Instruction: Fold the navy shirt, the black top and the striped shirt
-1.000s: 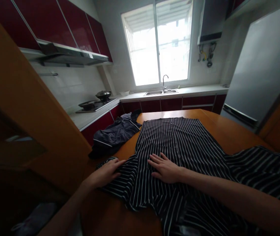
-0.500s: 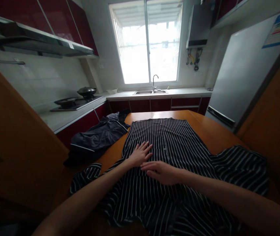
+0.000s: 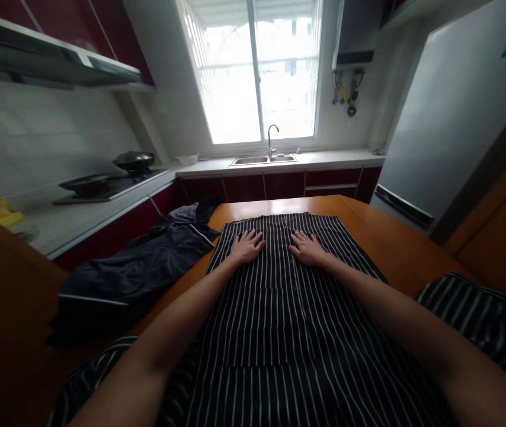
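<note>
A black shirt with white stripes (image 3: 275, 308) lies spread over the wooden table (image 3: 395, 255), its hem toward the window and its buttons running down the middle. My left hand (image 3: 247, 247) rests flat on the far left part of the shirt, fingers spread. On the other side of the button line, my right hand (image 3: 307, 248) also lies flat with its fingers apart. Neither hand grips the cloth. The sleeves stretch out to both sides, partly covered by my forearms.
A dark garment with white piping (image 3: 146, 255) lies along the table's left edge. Beyond the table are a stove with pans (image 3: 97, 184), a sink (image 3: 262, 160) with a faucet (image 3: 271, 139), and a window. A grey refrigerator (image 3: 457, 112) stands at the right.
Both hands have slid forward across the shirt toward its far end and moved apart. The view has come closer to the table.
</note>
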Available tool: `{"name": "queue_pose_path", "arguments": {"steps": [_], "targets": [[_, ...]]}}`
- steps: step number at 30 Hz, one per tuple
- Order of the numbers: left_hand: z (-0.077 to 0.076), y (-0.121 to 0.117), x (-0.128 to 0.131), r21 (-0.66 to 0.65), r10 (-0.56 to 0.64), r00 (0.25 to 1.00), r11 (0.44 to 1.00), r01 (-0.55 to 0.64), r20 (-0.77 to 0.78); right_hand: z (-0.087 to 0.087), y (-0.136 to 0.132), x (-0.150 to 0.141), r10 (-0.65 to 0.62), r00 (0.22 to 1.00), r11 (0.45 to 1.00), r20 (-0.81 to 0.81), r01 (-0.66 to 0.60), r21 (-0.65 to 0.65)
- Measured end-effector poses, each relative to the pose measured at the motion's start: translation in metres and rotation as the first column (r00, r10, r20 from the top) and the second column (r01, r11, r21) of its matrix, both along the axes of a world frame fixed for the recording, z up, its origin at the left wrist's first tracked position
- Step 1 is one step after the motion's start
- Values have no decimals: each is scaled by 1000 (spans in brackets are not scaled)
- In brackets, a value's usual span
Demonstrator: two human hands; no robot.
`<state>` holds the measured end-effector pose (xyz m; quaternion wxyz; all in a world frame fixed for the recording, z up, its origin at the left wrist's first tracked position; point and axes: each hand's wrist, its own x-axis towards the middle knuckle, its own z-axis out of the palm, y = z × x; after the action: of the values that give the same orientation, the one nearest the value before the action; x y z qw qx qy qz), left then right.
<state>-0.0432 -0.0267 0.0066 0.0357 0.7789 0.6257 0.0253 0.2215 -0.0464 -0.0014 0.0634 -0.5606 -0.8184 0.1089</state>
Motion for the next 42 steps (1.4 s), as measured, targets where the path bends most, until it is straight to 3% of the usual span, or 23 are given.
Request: {"name": "queue_pose_path", "arguments": {"steps": [4, 7, 9, 12, 14, 16, 21, 24, 27, 29, 31, 35, 36, 37, 39, 42], "targets": [[2, 44, -27, 9, 115, 993, 993, -114, -35, -2, 54, 55, -120, 992, 993, 41, 120, 13], [5, 65, -20, 9, 167, 985, 986, -166, -32, -2, 86, 79, -258, 964, 966, 58, 257, 22], [4, 72, 3, 11, 104, 994, 995, -104, -17, -1, 100, 73, -278, 959, 960, 50, 275, 51], [-1, 79, 42, -15, -66, 998, 998, 66, 12, -1, 110, 44, -151, 988, 985, 11, 150, 90], [-3, 84, 51, -37, -85, 996, 996, 86, 23, -4, 114, 32, -83, 997, 995, 3, 83, 57], [-3, 91, 41, -29, -31, 999, 999, 32, 19, -6, 120, 38, -86, 996, 996, 7, 86, 37], [10, 99, -10, 6, 168, 985, 986, -168, -29, -4, 131, 90, -271, 963, 960, 1, 270, 81], [10, 76, -3, 52, 73, 996, 996, -70, -51, -2, 117, 85, -274, 961, 951, -20, 274, 143], [0, 39, 19, -3, -169, 985, 986, 169, -34, -8, 85, 56, -94, 995, 984, -39, 98, 147], [-6, 20, 20, -28, -247, 969, 969, 246, -22, -13, 66, 47, 33, 999, 993, -38, -28, 118], [-6, 12, 6, -26, -210, 977, 977, 209, -30, -15, 56, 56, 33, 999, 995, -23, -31, 96], [13, 7, -31, -36, 54, 997, 998, -56, -51, 0, 52, 96, -213, 977, 970, -16, 213, 115], [18, 0, -33, -28, 71, 996, 997, -73, -49, 5, 47, 100, -241, 970, 961, -25, 242, 132], [21, -10, -31, -16, 40, 998, 999, -41, -42, 10, 38, 99, -243, 969, 958, -33, 245, 150], [21, -43, -16, -3, -146, 989, 989, 146, -18, 13, 8, 84, -170, 984, 969, -56, 177, 174], [12, -100, 16, -57, -396, 917, 916, 398, 38, 6, -54, 41, 62, 990, 982, -123, -38, 183]]}}
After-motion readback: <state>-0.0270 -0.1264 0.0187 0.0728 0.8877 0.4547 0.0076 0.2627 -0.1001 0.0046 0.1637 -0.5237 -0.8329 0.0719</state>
